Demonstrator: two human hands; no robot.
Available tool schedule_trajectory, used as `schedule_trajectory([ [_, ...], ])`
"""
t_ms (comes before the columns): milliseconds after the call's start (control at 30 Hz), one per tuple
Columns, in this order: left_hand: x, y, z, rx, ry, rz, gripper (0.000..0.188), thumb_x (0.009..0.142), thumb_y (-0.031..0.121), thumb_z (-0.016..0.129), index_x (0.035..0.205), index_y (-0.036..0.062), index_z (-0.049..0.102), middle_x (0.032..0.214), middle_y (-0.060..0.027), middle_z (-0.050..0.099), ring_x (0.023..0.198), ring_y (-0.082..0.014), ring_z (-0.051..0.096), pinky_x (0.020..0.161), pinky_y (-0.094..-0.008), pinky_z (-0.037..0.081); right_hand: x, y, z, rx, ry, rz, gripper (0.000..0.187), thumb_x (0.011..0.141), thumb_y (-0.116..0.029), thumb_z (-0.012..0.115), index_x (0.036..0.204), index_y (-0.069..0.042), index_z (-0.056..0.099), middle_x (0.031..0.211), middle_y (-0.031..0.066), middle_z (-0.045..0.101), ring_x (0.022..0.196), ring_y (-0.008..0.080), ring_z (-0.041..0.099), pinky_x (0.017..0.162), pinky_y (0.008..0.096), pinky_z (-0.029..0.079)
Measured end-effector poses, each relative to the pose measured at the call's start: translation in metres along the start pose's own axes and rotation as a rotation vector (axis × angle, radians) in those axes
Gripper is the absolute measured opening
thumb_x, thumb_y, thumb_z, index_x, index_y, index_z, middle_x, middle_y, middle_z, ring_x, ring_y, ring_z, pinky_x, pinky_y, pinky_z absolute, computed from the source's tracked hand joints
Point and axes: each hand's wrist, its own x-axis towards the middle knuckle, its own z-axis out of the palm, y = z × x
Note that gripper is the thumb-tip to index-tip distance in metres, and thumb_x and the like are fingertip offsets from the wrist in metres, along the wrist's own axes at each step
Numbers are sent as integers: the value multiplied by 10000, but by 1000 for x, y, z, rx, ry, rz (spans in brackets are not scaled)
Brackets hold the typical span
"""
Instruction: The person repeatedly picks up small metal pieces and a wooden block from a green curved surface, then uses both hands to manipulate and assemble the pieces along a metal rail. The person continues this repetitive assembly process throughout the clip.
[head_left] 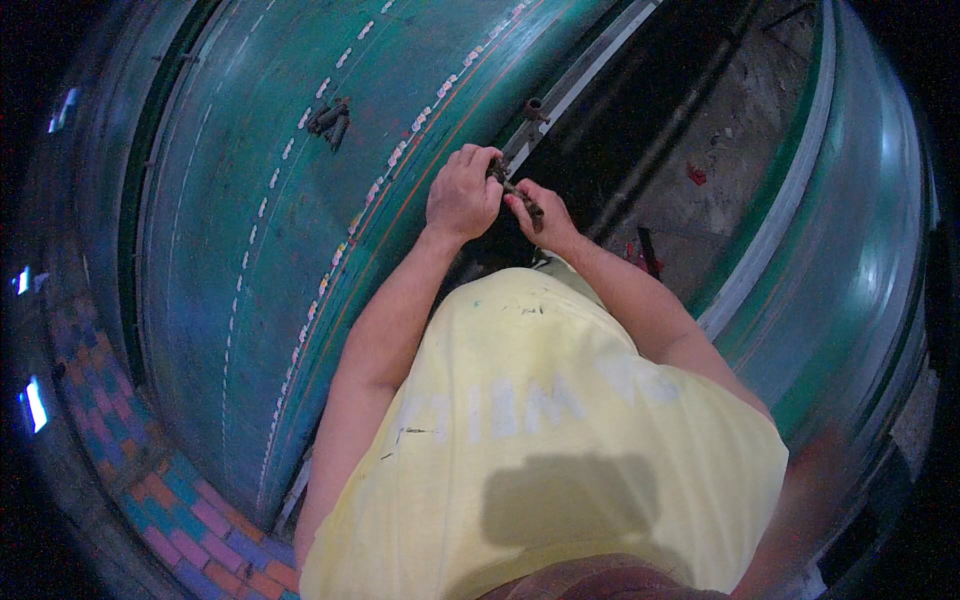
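Observation:
My left hand [464,196] is closed at the edge of a long green table [300,230], its fingers curled over a small dark metal fitting [519,199] that looks rusty and knobbly. From the other side, my right hand [543,216] pinches the same fitting between thumb and fingers. Part of the piece is hidden under my fingers, and its exact kind is unclear. It sits at the light metal rail [580,85] running along the table's side. Farther along that rail stands a similar rusty fitting [536,110].
A cluster of dark metal pieces [331,122] lies on the green tabletop, beside rows of whitish tape marks [390,160]. To my right, a dark gap with a littered floor [690,180] separates a second green table [850,240]. Coloured paving bricks [190,510] show at lower left.

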Motion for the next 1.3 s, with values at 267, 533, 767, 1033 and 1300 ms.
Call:
schedule_trajectory([
  [267, -2, 1, 0, 70, -77, -29, 568, 895, 141, 781, 1430, 112, 589, 1257, -179, 688, 1196, -417, 699, 1023, -543, 592, -34, -5, -28, -150, 68, -91, 179, 1059, -261, 772, 1124, -100, 730, 950, 223, 789, 859, 467, 772, 740, 544, 598],
  [533, 0, 7, -2, 121, -134, -45, 595, 892, 118, 811, 1440, 120, 579, 1302, -150, 671, 1243, -396, 686, 1027, -539, 596, 11, -8, -28, -216, 163, -59, 209, 1094, -296, 730, 1163, -98, 732, 948, 209, 802, 870, 459, 786, 747, 553, 608],
  [767, 2, 6, -1, 164, -166, -80, 570, 897, 81, 813, 1416, 124, 580, 1299, -152, 670, 1247, -393, 692, 1035, -540, 595, -15, -35, -39, -471, 96, -37, 193, 1083, -307, 717, 1163, -132, 721, 916, 183, 787, 848, 420, 785, 735, 579, 607],
  [1033, 3, 9, -3, 141, -159, -93, 531, 906, 70, 792, 1394, 130, 589, 1282, -147, 675, 1241, -394, 697, 1028, -535, 599, -7, -24, -36, -797, 64, -244, 138, 1021, -261, 735, 1117, -162, 732, 913, 80, 763, 847, 338, 762, 729, 510, 576],
  [1300, 5, 6, 2, 68, -117, -120, 459, 896, 49, 766, 1327, 127, 630, 1251, -151, 692, 1183, -403, 716, 994, -544, 606, 5, -2, -37, -630, 215, -391, 161, 987, -254, 793, 1119, -163, 773, 932, 79, 743, 907, 320, 709, 825, 475, 506],
])
